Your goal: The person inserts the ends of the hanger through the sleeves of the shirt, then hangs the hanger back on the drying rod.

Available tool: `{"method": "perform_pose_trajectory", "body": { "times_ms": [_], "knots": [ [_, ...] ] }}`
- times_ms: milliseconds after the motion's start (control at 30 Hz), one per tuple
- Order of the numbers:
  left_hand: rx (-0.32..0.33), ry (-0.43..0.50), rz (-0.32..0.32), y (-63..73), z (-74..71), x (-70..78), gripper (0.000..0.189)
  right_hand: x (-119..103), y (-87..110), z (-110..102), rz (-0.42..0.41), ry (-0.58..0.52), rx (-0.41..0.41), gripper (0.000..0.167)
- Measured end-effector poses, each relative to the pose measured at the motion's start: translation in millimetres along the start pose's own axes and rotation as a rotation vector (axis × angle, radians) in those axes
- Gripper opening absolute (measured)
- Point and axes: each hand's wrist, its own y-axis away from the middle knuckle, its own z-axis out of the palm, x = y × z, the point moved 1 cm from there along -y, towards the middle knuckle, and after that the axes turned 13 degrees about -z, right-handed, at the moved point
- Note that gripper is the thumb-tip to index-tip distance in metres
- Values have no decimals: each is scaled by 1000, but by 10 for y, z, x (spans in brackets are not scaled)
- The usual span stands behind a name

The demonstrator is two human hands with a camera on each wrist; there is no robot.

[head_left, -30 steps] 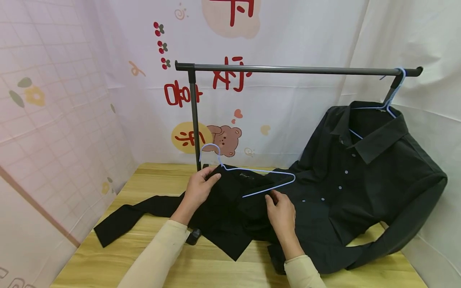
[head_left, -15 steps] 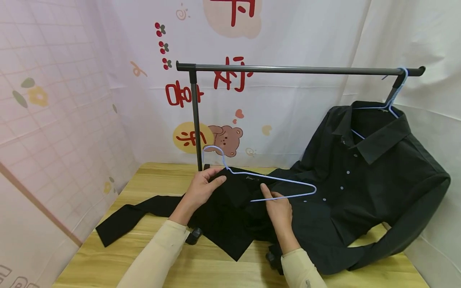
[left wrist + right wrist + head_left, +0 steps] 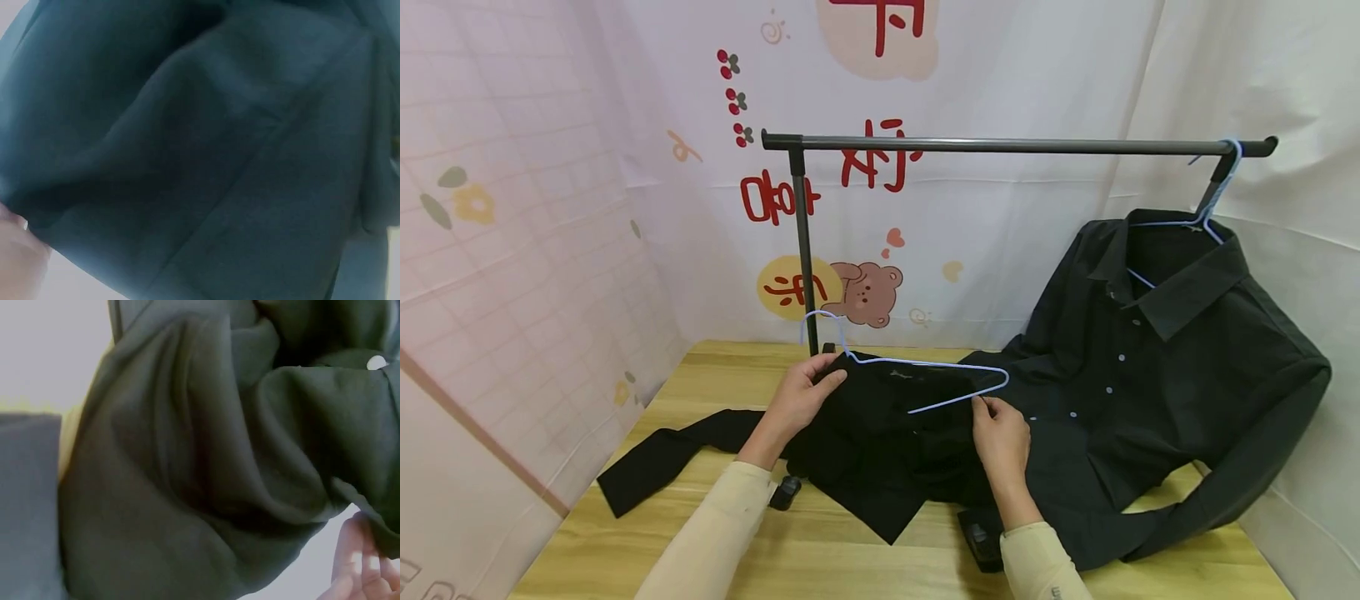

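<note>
A black shirt [image 3: 865,450] lies bunched on the wooden table, raised at its top by both hands. At its upper left my left hand [image 3: 801,396] pinches the cloth between thumb and fingers, close to the neck of a light-blue wire hanger [image 3: 925,362]. The hanger's left part is hidden in the shirt; its hook and right end stick out. Under that right end, my right hand [image 3: 1002,437] pinches an edge of the black cloth. Folds of the shirt [image 3: 206,162] fill most of the left wrist view. In the right wrist view, fingertips [image 3: 350,547] lie at the cloth's edge.
A dark metal rack [image 3: 1000,147] spans the back of the wooden table [image 3: 730,375]. Another black shirt [image 3: 1180,350] hangs at its right end on a blue hanger, its lower part spread over the table. A sleeve [image 3: 647,462] stretches out at the left.
The hanger's right end swung right, then came back left. My right hand has left the hanger's lower bar and moved right to the cloth edge; my left hand has shifted slightly left.
</note>
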Motion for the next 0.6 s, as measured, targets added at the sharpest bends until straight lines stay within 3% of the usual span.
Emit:
{"method": "perform_pose_trajectory", "body": {
  "times_ms": [100, 300, 467, 600],
  "knots": [
    [37, -84, 0, -15, -14, -61, 31, -2, -8, -27, -20, 16, 42, 27],
    [83, -167, 8, -33, 9, -125, 31, -18, 20, -38, -101, 83, 80, 49],
    [66, -200, 21, -40, 11, -140, 28, -11, 21, -70, -168, 146, 109, 40],
    [51, -258, 73, -49, -44, -186, 26, -11, -27, -117, -192, 176, 92, 28]
  ]
}}
